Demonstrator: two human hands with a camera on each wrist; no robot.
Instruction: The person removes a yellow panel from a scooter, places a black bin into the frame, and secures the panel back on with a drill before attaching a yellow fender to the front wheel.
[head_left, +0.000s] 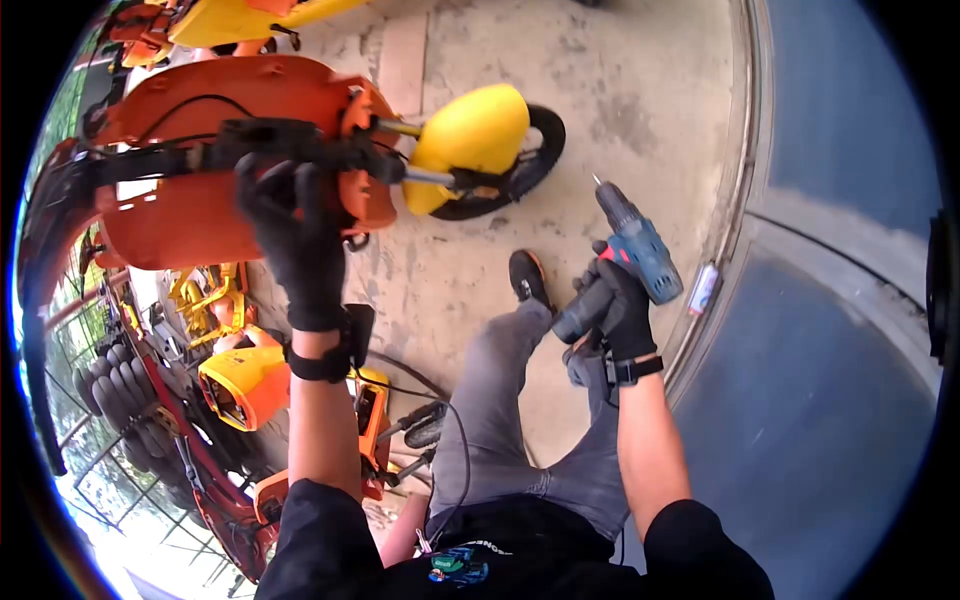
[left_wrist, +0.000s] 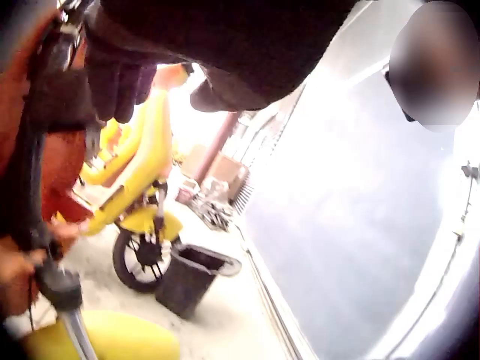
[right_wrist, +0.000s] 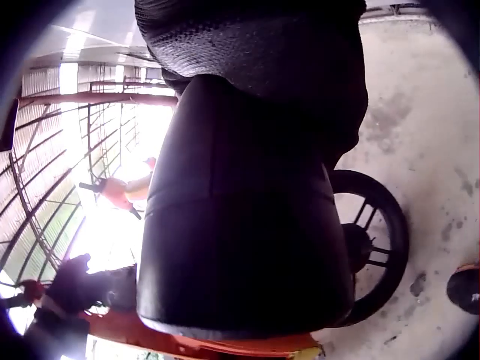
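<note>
In a black glove, my right hand (head_left: 625, 310) grips the handle of a blue-and-black cordless drill (head_left: 650, 258), its slim bit pointing up and away from me. The drill's dark base (right_wrist: 240, 225) fills the middle of the right wrist view. My gloved left hand (head_left: 298, 240) is at the black handlebar and fork clamp (head_left: 270, 142) of an orange motorbike (head_left: 180, 225), fingers loosely bent and thumb apart from them. Both hold nothing between them in the left wrist view. Ahead of the clamp are the bike's yellow front fender (head_left: 480, 135) and front wheel (head_left: 552, 150).
A blue panel (head_left: 800, 390) runs along the right, with a small white container (head_left: 704, 288) at its foot. Yellow bikes (head_left: 250, 22) stand beyond, near a black bin (left_wrist: 187, 281). Orange parts (head_left: 245, 385) and stacked tyres (head_left: 125, 400) are at left. A cable (head_left: 465, 440) hangs over my leg.
</note>
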